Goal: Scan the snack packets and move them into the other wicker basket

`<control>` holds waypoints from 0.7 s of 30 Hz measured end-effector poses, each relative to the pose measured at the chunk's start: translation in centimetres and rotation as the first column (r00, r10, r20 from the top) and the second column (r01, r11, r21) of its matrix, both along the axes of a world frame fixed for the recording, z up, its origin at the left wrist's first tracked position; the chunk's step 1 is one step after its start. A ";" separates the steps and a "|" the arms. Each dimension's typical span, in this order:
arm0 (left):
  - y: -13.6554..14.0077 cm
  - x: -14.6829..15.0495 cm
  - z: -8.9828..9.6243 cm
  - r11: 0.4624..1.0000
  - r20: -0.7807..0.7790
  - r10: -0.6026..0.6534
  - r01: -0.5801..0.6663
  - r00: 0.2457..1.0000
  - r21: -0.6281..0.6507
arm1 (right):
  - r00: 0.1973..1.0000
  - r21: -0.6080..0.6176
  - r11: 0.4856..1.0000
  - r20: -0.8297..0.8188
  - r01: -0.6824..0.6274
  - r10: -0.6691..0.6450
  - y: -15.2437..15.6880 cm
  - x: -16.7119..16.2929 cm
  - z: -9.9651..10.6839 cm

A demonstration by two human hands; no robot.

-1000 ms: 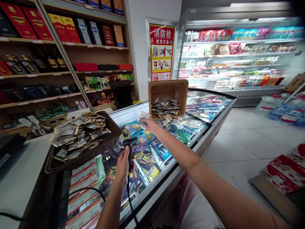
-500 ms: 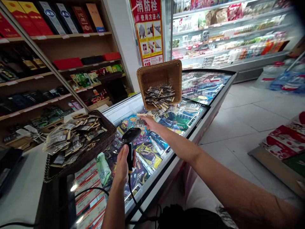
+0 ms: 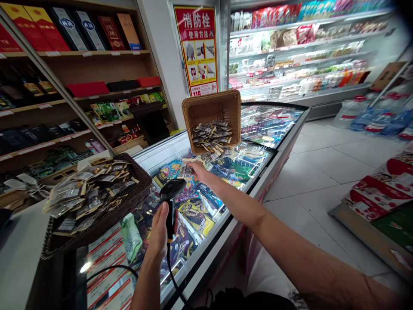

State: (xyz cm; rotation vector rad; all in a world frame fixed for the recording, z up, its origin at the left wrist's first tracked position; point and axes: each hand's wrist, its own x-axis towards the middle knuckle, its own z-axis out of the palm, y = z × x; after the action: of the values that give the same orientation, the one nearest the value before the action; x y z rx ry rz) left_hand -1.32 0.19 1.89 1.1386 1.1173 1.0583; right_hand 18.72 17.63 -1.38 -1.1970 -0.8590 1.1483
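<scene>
Left fingers point(image 3: 160, 224) wrapped tight round the handle of a scanner point(image 3: 171, 193), head pointed forward toward the right hand. Right fingers point(image 3: 192, 168) pinched shut on a small packet point(image 3: 185, 171), held just above the freezer lid point(image 3: 258, 172) and just below the tilted light basket point(image 3: 211, 120). More packets spilled at that basket's mouth onto the glass. Near the left hand point(image 3: 159, 234), a dark basket point(image 3: 97, 202) heaped with like packets, perched over the counter edge. Cord trailing down from the scanner past the wrist. Risks, as a judgement: thin grip on the packet, so a likely slip onto the glass; a tilted basket apt to shed more; a heaped dark basket easily knocked by the left elbow or snagged by the cord.
</scene>
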 end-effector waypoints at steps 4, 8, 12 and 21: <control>0.3 -0.1 -0.4 0.999 0.003 0.037 -0.037 0.999 -0.015 | 0.917 0.083 0.972 0.321 0.220 -0.235 0.2 2.4 0.7; 0.5 -0.2 -0.6 0.998 0.009 0.060 -0.060 0.998 -0.006 | 0.862 0.141 0.903 0.268 0.406 -0.430 0.6 6.2 1.5; 0.7 -0.3 -0.8 0.999 0.007 0.039 -0.039 0.999 -0.028 | 0.741 0.085 0.786 0.287 0.612 -0.608 0.9 9.2 1.3; 0.5 0.2 -1.6 0.989 0.040 0.111 -0.106 0.993 -0.099 | 0.638 0.395 0.871 0.598 0.292 -0.485 -0.2 1.8 2.8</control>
State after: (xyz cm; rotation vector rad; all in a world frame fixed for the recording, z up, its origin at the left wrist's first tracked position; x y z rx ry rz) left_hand -1.13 0.64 0.27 0.9819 1.1926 1.0968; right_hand 20.52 17.39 1.46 -1.5104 -1.1771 0.1781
